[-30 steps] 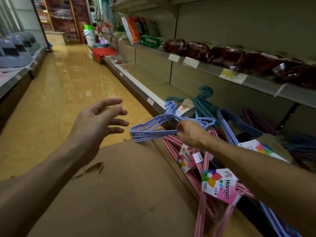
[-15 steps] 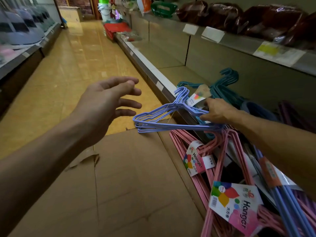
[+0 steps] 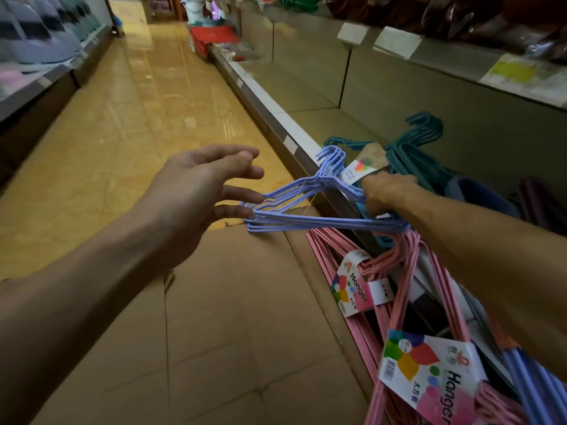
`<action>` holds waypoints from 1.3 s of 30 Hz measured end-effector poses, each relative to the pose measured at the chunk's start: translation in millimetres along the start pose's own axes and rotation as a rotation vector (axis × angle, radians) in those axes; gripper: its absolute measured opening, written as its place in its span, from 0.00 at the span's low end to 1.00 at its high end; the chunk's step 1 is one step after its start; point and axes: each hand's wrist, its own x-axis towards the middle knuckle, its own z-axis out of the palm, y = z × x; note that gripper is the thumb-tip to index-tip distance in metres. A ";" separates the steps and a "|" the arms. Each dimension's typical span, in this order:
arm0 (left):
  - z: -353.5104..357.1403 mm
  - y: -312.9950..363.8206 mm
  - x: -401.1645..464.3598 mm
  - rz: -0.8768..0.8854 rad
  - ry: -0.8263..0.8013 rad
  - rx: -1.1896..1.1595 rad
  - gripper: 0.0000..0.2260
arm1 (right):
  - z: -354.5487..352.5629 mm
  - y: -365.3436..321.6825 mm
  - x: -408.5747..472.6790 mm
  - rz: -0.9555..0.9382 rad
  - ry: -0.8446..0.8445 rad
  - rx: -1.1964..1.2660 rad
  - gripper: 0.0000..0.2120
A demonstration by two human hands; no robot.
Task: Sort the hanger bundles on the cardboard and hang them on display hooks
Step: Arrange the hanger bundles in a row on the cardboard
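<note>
Clenched right hand (image 3: 385, 194) lifting lilac wire-hanger bundle (image 3: 310, 210) off flattened brown cardboard (image 3: 214, 317); open left hand (image 3: 196, 191) best steadying the far corner.

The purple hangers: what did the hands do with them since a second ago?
The open left hand moved in until its fingertips reach the purple hanger bundle; it hasn't closed on it. The right hand still grips the other end. The pink bundles stayed put.
</note>
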 end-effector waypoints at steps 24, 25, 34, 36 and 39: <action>43.4 -40.4 62.4 0.045 0.005 -0.035 0.06 | -18.7 12.1 -40.1 -0.175 0.422 0.165 0.12; 37.4 -36.2 62.5 0.063 0.020 -0.023 0.06 | -19.6 11.5 -44.8 -0.183 0.432 0.162 0.11; -29.3 -17.7 55.2 0.150 0.209 0.186 0.19 | -19.4 -17.8 -92.5 -0.290 0.495 0.225 0.14; -41.8 -11.3 49.6 0.148 0.227 0.233 0.27 | -22.7 -30.1 -107.5 -0.338 0.499 0.288 0.15; -56.2 -3.1 45.6 0.160 0.255 0.277 0.30 | -24.8 -50.2 -125.3 -0.422 0.506 0.359 0.17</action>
